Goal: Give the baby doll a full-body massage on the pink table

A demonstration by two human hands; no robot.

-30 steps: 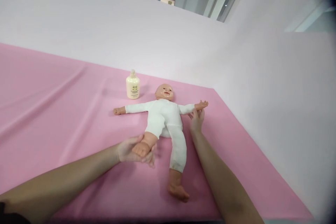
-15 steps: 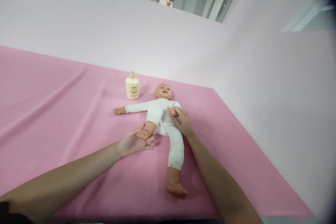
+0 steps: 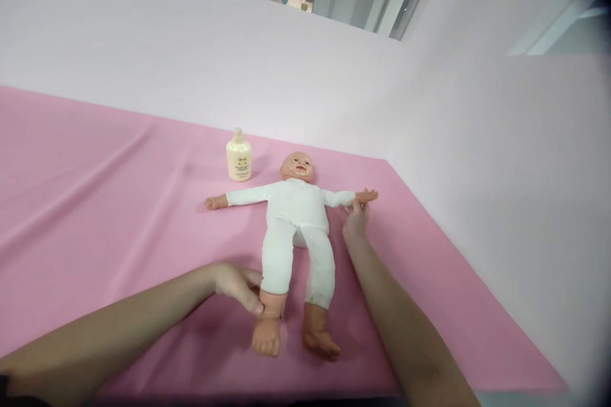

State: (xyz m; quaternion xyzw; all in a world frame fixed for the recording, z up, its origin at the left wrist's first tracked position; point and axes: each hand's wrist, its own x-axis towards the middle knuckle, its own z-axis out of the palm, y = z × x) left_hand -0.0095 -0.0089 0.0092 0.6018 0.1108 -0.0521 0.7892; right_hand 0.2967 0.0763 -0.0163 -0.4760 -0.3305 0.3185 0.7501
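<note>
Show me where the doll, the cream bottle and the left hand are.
doll (image 3: 296, 210): head view, on the white chest.
cream bottle (image 3: 238, 159): head view, on its labelled body.
left hand (image 3: 238, 285): head view, on the back of the hand at the doll's ankle.

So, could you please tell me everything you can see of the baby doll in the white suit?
The plastic-looking baby doll in a white cloth one-piece suit lies face up on the pink sheet, bare head towards the wall, arms spread wide, both legs straight towards the camera. Its hands, feet and bald head are bare and peach-coloured. The left hand grips one leg just above the ankle; the right hand holds the other side's wrist. A cream bottle stands upright just beside its head, apart from it.
</note>
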